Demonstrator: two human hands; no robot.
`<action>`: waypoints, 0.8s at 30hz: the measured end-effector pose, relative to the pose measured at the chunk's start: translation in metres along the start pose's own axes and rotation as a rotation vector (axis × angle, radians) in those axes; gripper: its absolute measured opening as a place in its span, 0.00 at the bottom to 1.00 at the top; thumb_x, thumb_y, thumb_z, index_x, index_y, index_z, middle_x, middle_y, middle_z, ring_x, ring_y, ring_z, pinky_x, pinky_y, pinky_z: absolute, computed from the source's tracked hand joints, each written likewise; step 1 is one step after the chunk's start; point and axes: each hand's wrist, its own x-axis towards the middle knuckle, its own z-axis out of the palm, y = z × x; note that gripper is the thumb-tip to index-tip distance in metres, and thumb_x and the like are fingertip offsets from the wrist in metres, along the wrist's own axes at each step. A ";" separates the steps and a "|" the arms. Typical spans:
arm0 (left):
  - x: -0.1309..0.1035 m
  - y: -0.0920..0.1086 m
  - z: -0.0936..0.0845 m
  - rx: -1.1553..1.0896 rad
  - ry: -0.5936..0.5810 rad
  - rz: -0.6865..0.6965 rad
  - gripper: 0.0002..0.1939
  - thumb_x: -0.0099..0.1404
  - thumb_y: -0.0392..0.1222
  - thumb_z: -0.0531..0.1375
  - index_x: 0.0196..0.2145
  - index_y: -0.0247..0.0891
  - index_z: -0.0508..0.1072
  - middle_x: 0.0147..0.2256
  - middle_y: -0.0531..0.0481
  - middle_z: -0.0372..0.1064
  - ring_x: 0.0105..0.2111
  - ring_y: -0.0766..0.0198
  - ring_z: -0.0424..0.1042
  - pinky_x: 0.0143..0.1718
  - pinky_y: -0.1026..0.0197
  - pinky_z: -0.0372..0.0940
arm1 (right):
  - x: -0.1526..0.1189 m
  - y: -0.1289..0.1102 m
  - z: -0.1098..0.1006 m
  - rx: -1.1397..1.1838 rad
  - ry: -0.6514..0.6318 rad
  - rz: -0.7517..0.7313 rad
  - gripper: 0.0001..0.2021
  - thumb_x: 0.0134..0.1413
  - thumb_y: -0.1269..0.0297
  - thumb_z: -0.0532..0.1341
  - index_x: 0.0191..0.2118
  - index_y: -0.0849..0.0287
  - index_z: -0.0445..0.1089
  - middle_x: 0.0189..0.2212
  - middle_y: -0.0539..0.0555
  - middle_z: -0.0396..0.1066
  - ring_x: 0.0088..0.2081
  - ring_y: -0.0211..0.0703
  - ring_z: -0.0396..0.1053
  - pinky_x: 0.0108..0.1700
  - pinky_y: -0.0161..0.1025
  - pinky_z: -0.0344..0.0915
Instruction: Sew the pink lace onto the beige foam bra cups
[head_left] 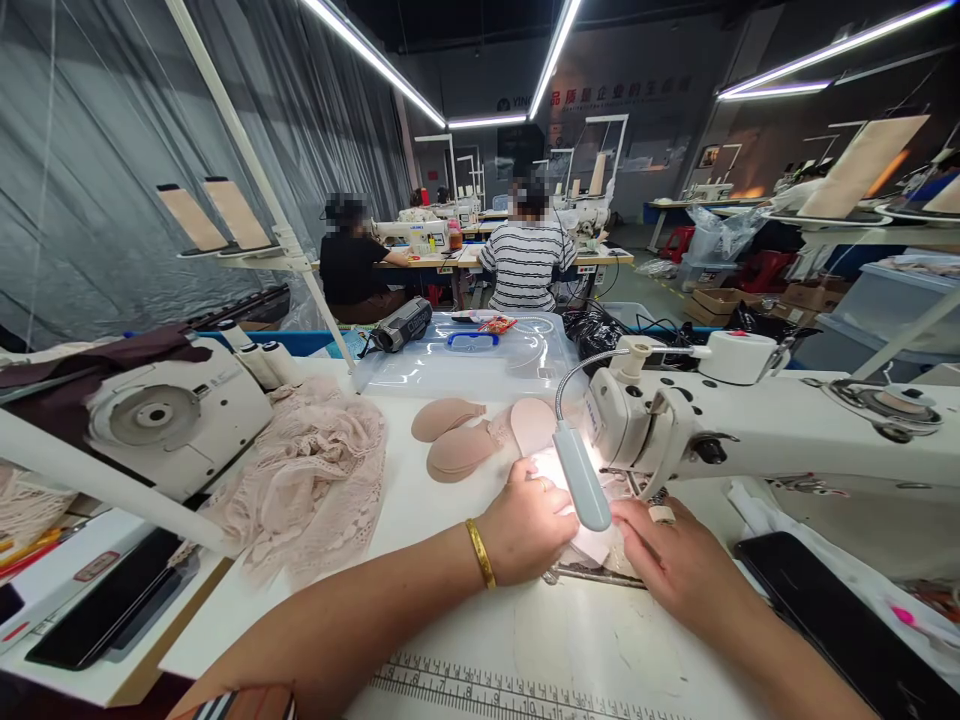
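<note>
Under the sewing machine head (pixel 630 400) lies a pale pink piece of fabric (pixel 591 548), partly covered by the grey lamp (pixel 581 485). My left hand (pixel 525 520), with a gold bangle at the wrist, is closed with bent fingers on the fabric's left side. On the other side my right hand (pixel 671 555) pinches at the fabric's edge, close to the needle area; its fingertips are partly hidden. Beige bra cups (pixel 461 452) lie behind my left hand, and a lighter pink cup (pixel 532 425) lies beside them.
Crumpled lace fabric (pixel 315 470) is heaped at left beside another machine (pixel 184 415). A clear plastic box (pixel 465 365) stands behind the cups. A printed ruler (pixel 480 690) runs along the front; a black phone (pixel 832 610) lies at right. Two people sit at machines ahead.
</note>
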 end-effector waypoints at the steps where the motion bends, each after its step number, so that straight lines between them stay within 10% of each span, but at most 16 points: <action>1: -0.002 0.004 -0.001 -0.002 0.000 0.005 0.04 0.63 0.32 0.60 0.30 0.37 0.68 0.33 0.50 0.69 0.34 0.60 0.65 0.48 0.46 0.52 | 0.000 -0.003 -0.003 0.026 -0.049 -0.020 0.11 0.68 0.69 0.51 0.43 0.51 0.70 0.29 0.51 0.72 0.30 0.48 0.69 0.35 0.44 0.66; 9: -0.011 0.024 -0.002 -0.058 0.049 0.065 0.09 0.71 0.40 0.56 0.32 0.38 0.68 0.33 0.52 0.67 0.31 0.61 0.63 0.46 0.47 0.52 | 0.001 -0.017 -0.015 0.122 -0.188 -0.107 0.13 0.67 0.72 0.51 0.34 0.51 0.69 0.29 0.50 0.68 0.32 0.45 0.65 0.35 0.41 0.62; 24: 0.007 -0.022 -0.001 -0.150 -0.049 0.056 0.08 0.66 0.32 0.58 0.29 0.37 0.71 0.34 0.52 0.72 0.35 0.62 0.66 0.49 0.47 0.49 | 0.008 -0.014 0.004 0.130 -0.143 0.026 0.13 0.70 0.68 0.48 0.37 0.51 0.68 0.33 0.52 0.70 0.34 0.47 0.69 0.30 0.41 0.64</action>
